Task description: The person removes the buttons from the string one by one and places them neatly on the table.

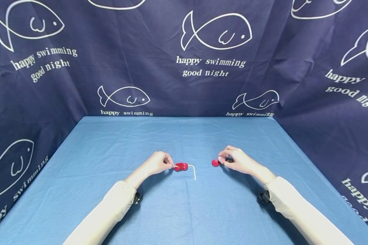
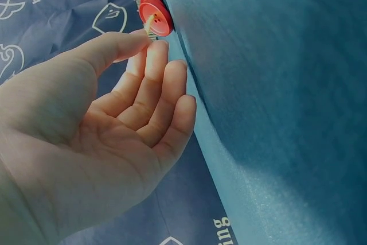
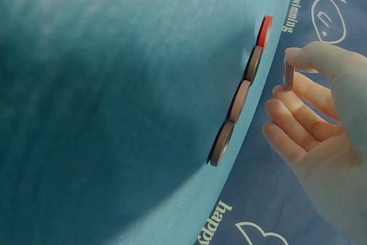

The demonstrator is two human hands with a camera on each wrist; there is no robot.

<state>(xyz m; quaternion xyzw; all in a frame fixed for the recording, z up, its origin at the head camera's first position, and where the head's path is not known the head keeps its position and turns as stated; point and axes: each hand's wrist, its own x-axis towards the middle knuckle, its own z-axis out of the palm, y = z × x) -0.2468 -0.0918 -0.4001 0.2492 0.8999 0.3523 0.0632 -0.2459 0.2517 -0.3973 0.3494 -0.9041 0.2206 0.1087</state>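
Observation:
Thumb and fingertips of my left hand (image 1: 160, 163) pinch the tip of a thin white cord (image 1: 194, 172). Several red buttons (image 1: 181, 166) are threaded on it, overlapping, right beside those fingertips. In the left wrist view the cord's tip comes out through a hole of the nearest red button (image 2: 156, 18). My right hand (image 1: 240, 161) pinches a pink button (image 1: 221, 159) by its edge; the right wrist view shows this button (image 3: 288, 73) edge-on, raised above the table. Under that hand lies a row with a red button (image 3: 265, 31), a brown button (image 3: 253, 64), a pink button (image 3: 239, 101) and another brown button (image 3: 222, 144).
A blue cloth (image 1: 184, 211) covers the table. Dark blue curtains (image 1: 159, 51) printed with white fish and lettering stand at the back and both sides. The cord's far end bends toward the table's front, between the hands. Dark wrist cameras (image 1: 263, 197) sit under the sleeves.

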